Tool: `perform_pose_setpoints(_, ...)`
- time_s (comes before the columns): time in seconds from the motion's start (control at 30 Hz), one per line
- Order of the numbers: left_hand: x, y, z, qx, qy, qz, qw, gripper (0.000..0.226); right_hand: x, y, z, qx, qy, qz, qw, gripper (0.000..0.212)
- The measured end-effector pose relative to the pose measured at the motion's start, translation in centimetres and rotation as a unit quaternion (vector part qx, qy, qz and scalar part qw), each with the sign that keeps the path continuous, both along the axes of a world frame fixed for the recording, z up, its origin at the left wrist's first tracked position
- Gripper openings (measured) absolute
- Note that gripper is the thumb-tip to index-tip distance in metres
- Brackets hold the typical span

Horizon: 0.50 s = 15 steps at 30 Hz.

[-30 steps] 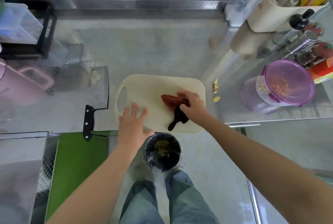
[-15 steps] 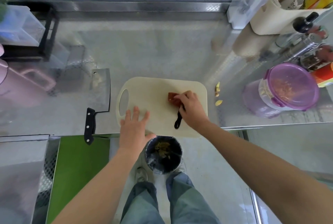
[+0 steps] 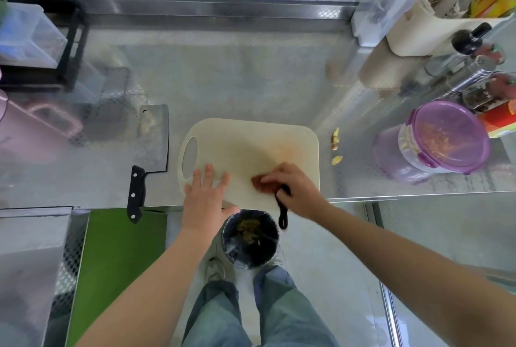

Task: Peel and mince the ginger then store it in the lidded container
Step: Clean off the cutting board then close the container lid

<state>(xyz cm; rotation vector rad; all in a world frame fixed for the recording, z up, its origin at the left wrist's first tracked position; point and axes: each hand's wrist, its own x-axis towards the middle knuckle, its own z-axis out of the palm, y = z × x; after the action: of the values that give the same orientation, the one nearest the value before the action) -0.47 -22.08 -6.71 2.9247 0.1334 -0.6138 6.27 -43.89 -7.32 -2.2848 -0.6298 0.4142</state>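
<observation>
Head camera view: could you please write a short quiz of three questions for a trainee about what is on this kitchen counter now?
1. True or false: the cleaver lies on the cutting board.
2. What does the right hand grip? A) the cleaver B) a reddish cloth C) a spoon
3. Fill in: the container with the purple lid stands to the ____ of the cutting board.

Key: 1. False: it lies on the counter, to the left of the board. 2. B. 3. right.
</observation>
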Motion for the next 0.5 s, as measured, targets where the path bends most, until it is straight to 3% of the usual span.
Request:
perform_pose_setpoints(0.07,0.2,0.0,0.1,0.005,0.008,-0.002,1.000,0.088,3.7,-0.8,0.3,0.000,-0.037,-0.135,0.990,0.049)
perform_pose_setpoints(0.13,0.3,0.0,0.2,0.000,0.015,0.002,1.000,0.087,5.8,-1.8,-0.2,-0.061,-0.066,-0.212,0.973,0.051)
perform_pose_setpoints(0.2,0.3,-0.1,0.3,0.006,0.019,-0.004,1.000,0.086,4.3,-1.7,-1.1,-0.097,-0.067,-0.182,0.976,0.050)
perform_pose_setpoints(0.27,0.3,-0.1,0.2,0.010,0.014,-0.007,1.000,0.085,0.3,-1.1,-1.5,-0.068,-0.064,-0.104,0.990,0.046)
perform_pose_setpoints(0.4,-0.1,-0.2,-0.1,0.020,0.003,-0.014,1.000,0.084,-5.5,-0.7,-0.2,-0.031,0.036,0.087,0.995,0.042)
perform_pose_setpoints(0.5,0.1,-0.2,-0.3,0.011,0.004,-0.006,1.000,0.085,-3.3,-1.5,0.4,0.007,0.003,-0.039,0.999,0.045)
